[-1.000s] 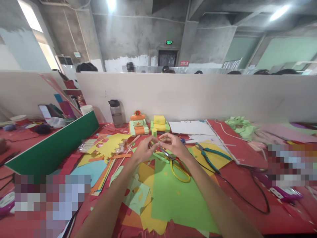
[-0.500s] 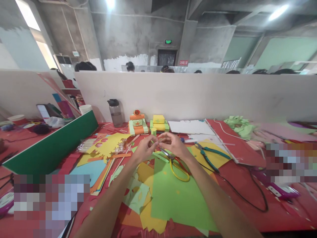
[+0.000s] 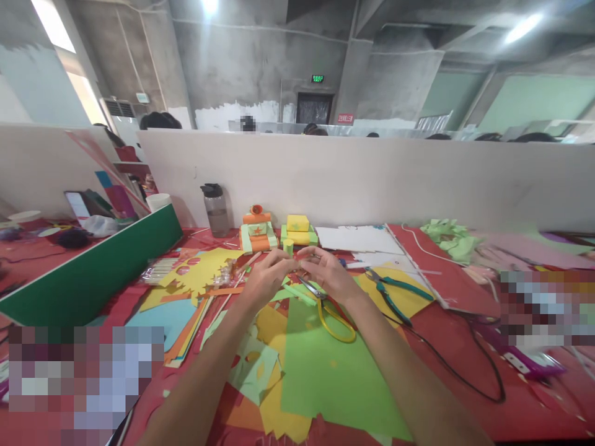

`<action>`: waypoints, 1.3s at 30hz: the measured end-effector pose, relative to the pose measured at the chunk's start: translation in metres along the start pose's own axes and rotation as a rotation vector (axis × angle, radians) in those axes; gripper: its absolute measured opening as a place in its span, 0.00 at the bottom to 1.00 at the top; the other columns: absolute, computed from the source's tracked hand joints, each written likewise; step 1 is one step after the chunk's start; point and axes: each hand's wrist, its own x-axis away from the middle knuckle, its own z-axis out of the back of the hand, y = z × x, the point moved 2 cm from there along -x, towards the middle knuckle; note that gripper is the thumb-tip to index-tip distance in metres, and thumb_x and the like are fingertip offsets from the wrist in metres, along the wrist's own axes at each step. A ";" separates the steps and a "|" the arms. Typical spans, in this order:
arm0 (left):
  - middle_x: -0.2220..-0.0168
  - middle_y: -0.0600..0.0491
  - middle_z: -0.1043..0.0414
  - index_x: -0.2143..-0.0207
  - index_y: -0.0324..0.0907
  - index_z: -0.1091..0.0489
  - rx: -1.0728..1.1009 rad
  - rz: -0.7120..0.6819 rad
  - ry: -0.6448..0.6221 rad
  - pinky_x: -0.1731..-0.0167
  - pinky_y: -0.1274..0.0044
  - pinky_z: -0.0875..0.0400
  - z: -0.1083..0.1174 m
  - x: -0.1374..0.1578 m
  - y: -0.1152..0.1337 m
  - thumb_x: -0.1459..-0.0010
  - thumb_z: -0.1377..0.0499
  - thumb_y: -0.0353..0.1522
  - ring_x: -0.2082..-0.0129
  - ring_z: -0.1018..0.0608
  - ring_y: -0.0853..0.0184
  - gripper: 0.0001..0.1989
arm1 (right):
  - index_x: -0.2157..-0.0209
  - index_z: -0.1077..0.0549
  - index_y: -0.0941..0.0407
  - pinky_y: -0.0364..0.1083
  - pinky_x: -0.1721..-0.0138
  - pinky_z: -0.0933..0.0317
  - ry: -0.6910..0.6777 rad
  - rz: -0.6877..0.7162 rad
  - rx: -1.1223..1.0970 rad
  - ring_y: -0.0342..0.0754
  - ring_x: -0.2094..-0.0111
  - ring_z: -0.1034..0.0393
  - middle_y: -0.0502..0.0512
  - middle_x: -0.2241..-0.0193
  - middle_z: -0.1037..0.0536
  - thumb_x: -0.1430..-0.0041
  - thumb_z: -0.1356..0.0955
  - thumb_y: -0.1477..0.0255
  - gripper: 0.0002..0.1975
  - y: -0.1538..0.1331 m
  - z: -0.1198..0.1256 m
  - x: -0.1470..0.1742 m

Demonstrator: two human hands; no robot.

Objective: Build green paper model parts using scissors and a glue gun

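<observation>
My left hand [image 3: 271, 272] and my right hand [image 3: 324, 271] meet fingertip to fingertip above the middle of the table. Both are curled into a pinch, and whatever lies between the fingers is too small or hidden to name. Just below them rest scissors [image 3: 318, 297] with yellow and red handles, on a green sheet of paper [image 3: 334, 365]. Behind the fingers stands a small yellow-green paper roll [image 3: 288, 246]. Farther back sit an orange and pale green paper model [image 3: 258, 234] and a yellow and green one [image 3: 299, 232].
Teal-handled pliers [image 3: 395, 291] lie at right on yellow paper. A dark bottle [image 3: 216, 210] stands against the white partition [image 3: 362, 179]. Yellow cut paper [image 3: 199, 272] and a green board [image 3: 97, 266] are at left. Crumpled green paper [image 3: 450, 238] lies back right.
My left hand has turned slightly and shifted a little left, its fingers now more folded over. The right hand stays almost in place. The view has moved slightly.
</observation>
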 end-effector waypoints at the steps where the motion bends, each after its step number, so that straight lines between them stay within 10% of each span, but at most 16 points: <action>1: 0.59 0.50 0.28 0.58 0.47 0.24 -0.002 -0.015 -0.008 0.61 0.78 0.33 -0.001 0.001 0.000 0.32 0.51 0.31 0.60 0.25 0.68 0.14 | 0.58 0.27 0.54 0.42 0.67 0.34 0.013 0.025 0.017 0.42 0.70 0.28 0.50 0.68 0.23 0.49 0.23 0.65 0.18 -0.001 0.000 0.000; 21: 0.79 0.60 0.37 0.66 0.41 0.36 0.797 0.568 -0.068 0.77 0.81 0.39 -0.010 -0.012 0.010 0.38 0.41 0.41 0.80 0.34 0.74 0.13 | 0.60 0.26 0.54 0.48 0.65 0.29 0.147 0.187 0.413 0.49 0.69 0.23 0.54 0.70 0.19 0.44 0.28 0.67 0.11 -0.028 -0.009 0.010; 39: 0.76 0.57 0.32 0.67 0.40 0.32 0.979 0.659 -0.085 0.77 0.80 0.37 -0.016 -0.012 0.005 0.42 0.38 0.41 0.80 0.32 0.75 0.13 | 0.61 0.27 0.54 0.45 0.66 0.31 0.121 0.209 0.388 0.46 0.69 0.27 0.51 0.69 0.24 0.46 0.27 0.67 0.12 -0.026 -0.012 0.010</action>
